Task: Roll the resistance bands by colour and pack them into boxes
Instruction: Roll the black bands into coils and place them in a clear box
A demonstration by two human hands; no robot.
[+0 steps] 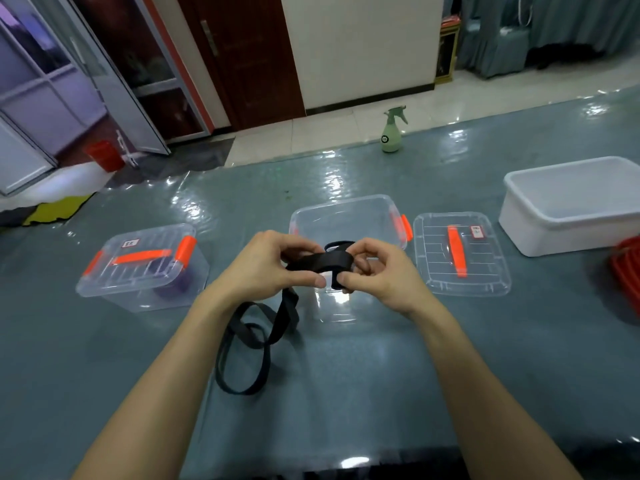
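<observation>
Your left hand (263, 268) and right hand (381, 275) are both pinching the soft, springy black band (320, 260), likely wanting to uncoil, so be gripping the coil itself.

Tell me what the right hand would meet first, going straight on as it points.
Probably the left hand, across the flat black resistance band that it and the right hand pinch; depth unclear.

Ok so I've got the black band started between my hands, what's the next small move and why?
Probably wind the next stretch of the black band round the small coil pinched between the left hand and right hand. Most of it trails loose and looped on the table, so it isn't ready for the open clear box behind.
</observation>
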